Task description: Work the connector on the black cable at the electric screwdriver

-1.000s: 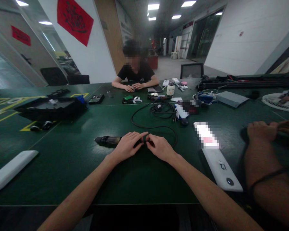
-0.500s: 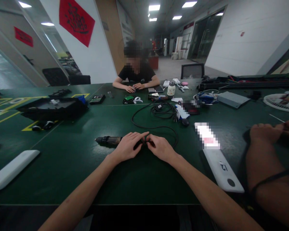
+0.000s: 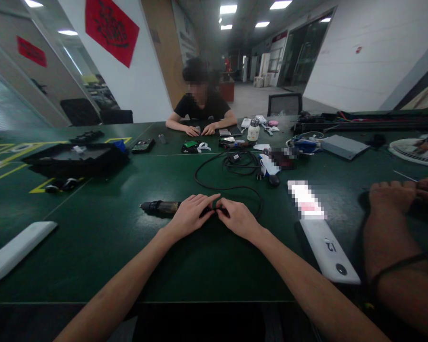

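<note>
A dark, tube-shaped corded hand tool (image 3: 160,207) lies on the green table, its narrow tip pointing left. My left hand (image 3: 191,213) is closed over its rear end, the index finger stretched to the right. Close by, my right hand (image 3: 238,217) pinches the black cord (image 3: 251,189) where it leaves the tool; the fingertips hide the exact grip. The two hands almost meet. From there the cord loops back to a coil (image 3: 240,164) and a plug (image 3: 259,175).
To the right lie a blurred bright screen and a white bar marked 12 (image 3: 328,249), with another person's arm (image 3: 388,237) beyond. A second white bar (image 3: 21,249) lies left, a black tray (image 3: 74,161) behind it. A person (image 3: 201,107) sits opposite among small parts.
My hands and the tool stay nearly in place, with only slight finger movement. Across the table, the seated person's hands have moved a little apart.
</note>
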The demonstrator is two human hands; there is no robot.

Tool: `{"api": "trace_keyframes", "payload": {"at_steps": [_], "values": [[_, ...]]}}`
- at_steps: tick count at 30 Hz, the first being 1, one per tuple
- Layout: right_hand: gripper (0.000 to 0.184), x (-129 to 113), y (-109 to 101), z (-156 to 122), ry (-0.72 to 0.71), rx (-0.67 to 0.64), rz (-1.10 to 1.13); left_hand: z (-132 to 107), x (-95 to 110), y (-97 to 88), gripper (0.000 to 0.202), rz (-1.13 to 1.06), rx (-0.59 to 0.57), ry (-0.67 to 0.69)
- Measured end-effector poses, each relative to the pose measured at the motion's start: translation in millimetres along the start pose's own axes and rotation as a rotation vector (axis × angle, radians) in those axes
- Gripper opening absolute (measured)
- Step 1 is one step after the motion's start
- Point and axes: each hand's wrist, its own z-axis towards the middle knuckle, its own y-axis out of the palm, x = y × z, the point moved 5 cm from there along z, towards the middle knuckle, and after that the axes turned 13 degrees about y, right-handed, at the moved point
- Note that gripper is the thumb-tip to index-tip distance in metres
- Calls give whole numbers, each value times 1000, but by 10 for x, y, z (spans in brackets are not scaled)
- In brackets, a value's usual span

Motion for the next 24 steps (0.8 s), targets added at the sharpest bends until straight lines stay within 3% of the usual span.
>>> {"api": "trace_keyframes", "payload": {"at_steps": [24], "values": [[7,-7,-13,-2,1,-7,-8,11,38,-23,63,-9,7,46]]}}
